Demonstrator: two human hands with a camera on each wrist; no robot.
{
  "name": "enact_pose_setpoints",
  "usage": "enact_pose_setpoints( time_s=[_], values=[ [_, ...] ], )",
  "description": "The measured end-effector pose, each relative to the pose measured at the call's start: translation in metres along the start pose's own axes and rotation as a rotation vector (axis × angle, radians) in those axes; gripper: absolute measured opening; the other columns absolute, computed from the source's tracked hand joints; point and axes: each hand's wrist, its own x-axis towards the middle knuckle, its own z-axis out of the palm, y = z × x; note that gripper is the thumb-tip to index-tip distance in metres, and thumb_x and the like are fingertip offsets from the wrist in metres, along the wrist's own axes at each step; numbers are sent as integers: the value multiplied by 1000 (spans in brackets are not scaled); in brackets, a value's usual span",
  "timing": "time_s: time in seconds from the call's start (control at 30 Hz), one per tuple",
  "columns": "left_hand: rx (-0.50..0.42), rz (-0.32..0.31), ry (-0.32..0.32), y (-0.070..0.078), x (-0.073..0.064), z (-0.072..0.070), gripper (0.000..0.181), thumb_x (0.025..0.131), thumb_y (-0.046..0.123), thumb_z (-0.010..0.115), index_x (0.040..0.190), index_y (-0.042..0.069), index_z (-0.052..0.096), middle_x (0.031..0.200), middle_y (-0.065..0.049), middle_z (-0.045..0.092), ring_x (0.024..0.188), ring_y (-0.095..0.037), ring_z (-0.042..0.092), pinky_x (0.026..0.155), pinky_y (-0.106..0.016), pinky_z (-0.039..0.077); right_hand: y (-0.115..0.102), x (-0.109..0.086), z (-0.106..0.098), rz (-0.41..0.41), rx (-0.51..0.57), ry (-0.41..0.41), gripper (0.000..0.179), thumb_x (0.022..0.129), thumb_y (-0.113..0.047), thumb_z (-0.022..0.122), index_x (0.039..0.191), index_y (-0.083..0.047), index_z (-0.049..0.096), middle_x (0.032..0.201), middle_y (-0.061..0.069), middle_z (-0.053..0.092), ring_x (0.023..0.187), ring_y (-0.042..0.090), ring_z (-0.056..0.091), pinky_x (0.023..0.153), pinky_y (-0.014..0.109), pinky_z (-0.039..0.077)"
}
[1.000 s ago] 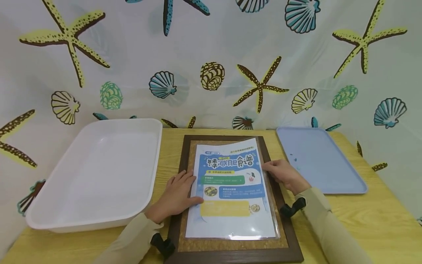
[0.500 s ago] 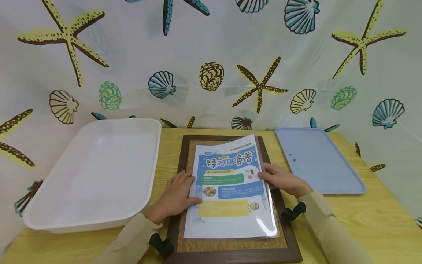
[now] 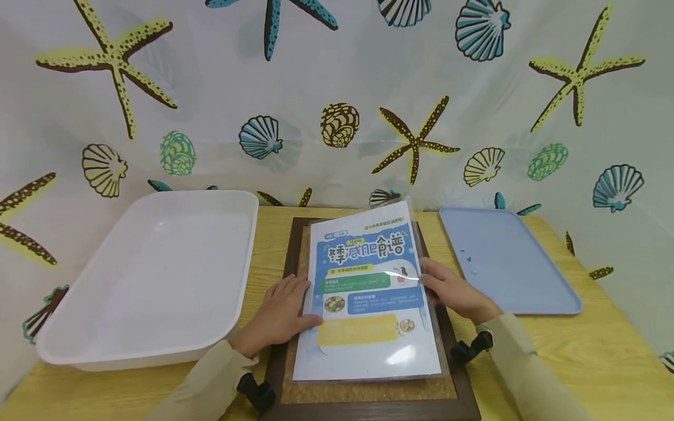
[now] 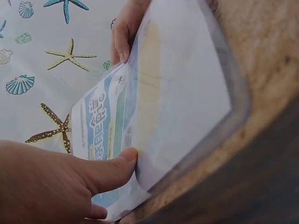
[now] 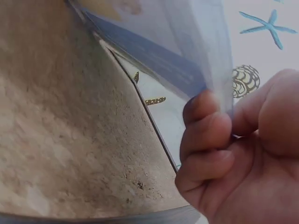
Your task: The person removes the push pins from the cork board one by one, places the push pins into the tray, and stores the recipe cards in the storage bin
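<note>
A printed sheet in clear plastic (image 3: 363, 351), blue, green and yellow with large lettering, is raised at its far end over a cork board (image 3: 368, 393) with a dark brown frame. At the sheet's left edge is my left hand (image 3: 279, 310), its thumb on top of the print; the left wrist view shows the thumb (image 4: 114, 172) pinching that edge. My right hand (image 3: 458, 289) grips the right edge. In the right wrist view its curled fingers (image 5: 205, 135) lie under the plastic, with bare cork (image 5: 84, 135) below. The sheet hides most of the cork.
To the left is a large white tray (image 3: 158, 275). A blue tray (image 3: 521, 263) holding a few tiny bluish bits (image 3: 468, 259) lies at the right. Both rest on a wood-grain table (image 3: 579, 362), with a starfish-and-shell patterned curtain (image 3: 310, 76) behind.
My right hand has shifted its grip on the right edge, fingers now under the sheet. The sheet's far end has risen, more at the right corner. The left hand has hardly moved.
</note>
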Motion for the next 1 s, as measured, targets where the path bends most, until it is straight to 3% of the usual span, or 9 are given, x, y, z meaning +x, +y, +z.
enact_pose_setpoints(
  time_s=[0.13,0.27,0.4,0.47,0.53,0.63,0.8,1.0],
  values=[
    [-49,-39,19,2,0,-1,83,87,34,72,144,-10,31,147,-28,36,139,-45,30,112,-61,23,6,-2,-3,-62,31,19,39,107,-13,28,140,6,32,89,7,60,56,8,43,54,20,37],
    [-128,-41,82,3,1,0,79,91,27,68,144,-13,27,140,-31,43,130,-43,41,107,-56,33,9,-3,-7,-83,79,30,42,107,-15,28,144,7,28,97,6,61,63,8,50,57,20,40],
    [-306,-31,163,9,2,-1,64,95,15,61,143,-12,28,112,-22,60,94,-28,62,77,-39,53,10,-4,-10,-66,120,12,46,108,-19,28,147,4,23,107,5,62,78,11,62,63,22,47],
    [-375,-26,199,12,2,-2,58,95,8,57,142,-12,30,99,-17,62,79,-20,61,62,-29,51,9,-6,-11,-60,130,6,48,108,-21,27,149,3,21,112,6,62,85,12,65,68,24,50],
    [-406,-36,227,14,2,-4,54,95,5,55,141,-12,32,96,-16,60,75,-17,57,58,-25,47,7,-6,-11,-63,138,1,48,108,-21,27,148,4,21,114,8,62,88,14,67,71,26,54],
    [-431,-70,250,14,0,-8,51,95,3,54,141,-10,35,97,-16,60,77,-17,56,60,-23,45,5,-5,-8,-61,146,6,47,108,-21,27,146,6,23,117,12,62,91,15,69,75,29,56],
    [-535,-186,227,14,-3,-21,50,97,5,53,143,-5,36,100,-16,61,81,-18,57,64,-24,46,1,3,4,-48,112,70,42,107,-18,30,138,10,35,113,23,64,79,11,68,65,24,54],
    [-599,-246,176,17,-11,-49,53,101,8,47,148,-3,26,117,-21,58,104,-27,61,79,-30,52,-7,16,15,-23,56,182,36,106,-15,35,129,12,43,107,25,66,76,12,67,63,24,53]
  ],
)
